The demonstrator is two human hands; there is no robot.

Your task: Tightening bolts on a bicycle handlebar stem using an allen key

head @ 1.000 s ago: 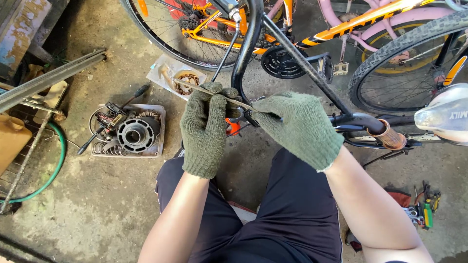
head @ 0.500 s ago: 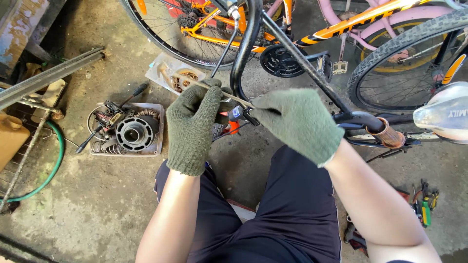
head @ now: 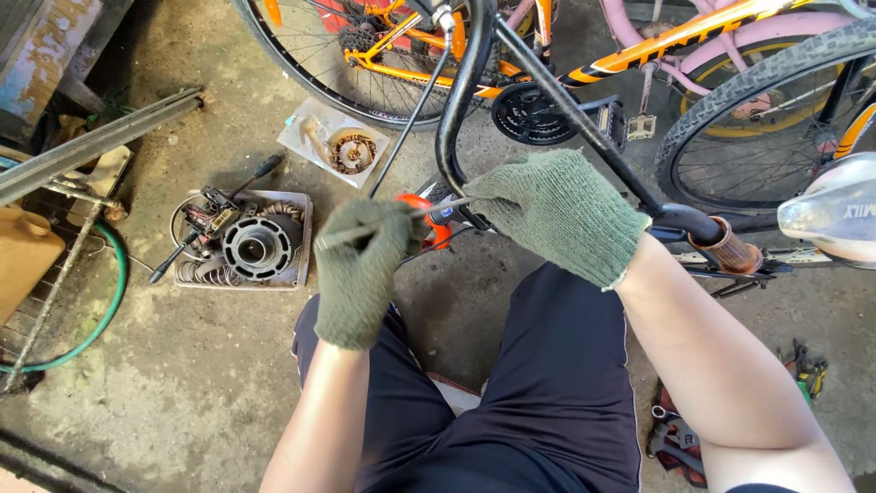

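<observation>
— Handlebar [head: 511, 91]: where does it sit right now?

— Black and curved, it rises in front of the seated person's knees, between the two gloved hands and the orange bike [head: 657, 46] behind.

— What is the right hand [head: 557, 210] doing?

— It is closed, in a green knit glove, resting against the handlebar where the tube bends. Its fingers pinch one end of a thin metal rod [head: 392, 224].

— And the left hand [head: 365, 265]?

— Also gloved, curled shut around the other part of that rod, just left of the bar. An orange-handled tool [head: 429, 224] shows between the two hands; I cannot tell which hand holds it.

— What lies on the floor [head: 182, 383]?

— Left of the left hand, a shallow tray [head: 297, 246] holds a round toothed metal part [head: 254, 246], springs and wiring. Beyond it, a clear bag [head: 301, 137] with a small coil inside lies near the orange bike's wheel [head: 301, 55].

— Anything else close by?

— A brown grip [head: 725, 246] caps the bar's end at the right forearm. A knobby tyre [head: 757, 82] stands past it, and a green hose [head: 109, 301] curves at the far left. More tools [head: 808, 370] lie at the right leg.
</observation>
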